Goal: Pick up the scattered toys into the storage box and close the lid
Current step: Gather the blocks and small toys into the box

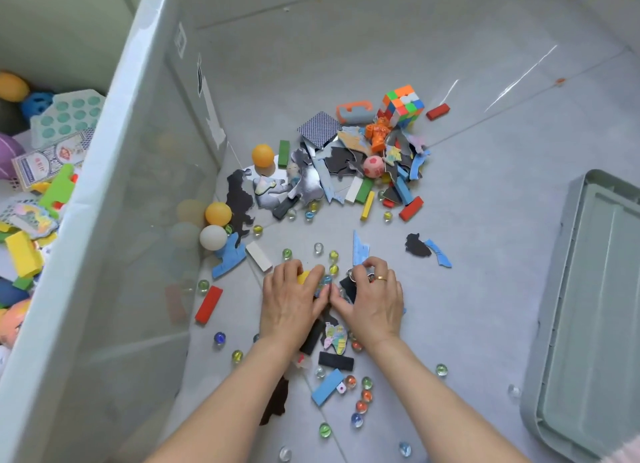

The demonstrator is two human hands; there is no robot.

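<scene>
Both hands work side by side on the floor (502,203). The left hand (291,301) curls over a yellow ball (303,277) and marbles; the right hand (372,298) pinches small puzzle pieces. More toys, a Rubik's cube (401,105) among them, lie beyond. The storage box (114,171) stands at left, its lid (588,324) flat at right.

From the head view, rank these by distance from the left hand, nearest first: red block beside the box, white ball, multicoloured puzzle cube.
1. Red rectangular block, on the floor left of the left hand.
2. White ball, farther up-left against the box wall.
3. Multicoloured puzzle cube, far beyond, up-right.
</scene>
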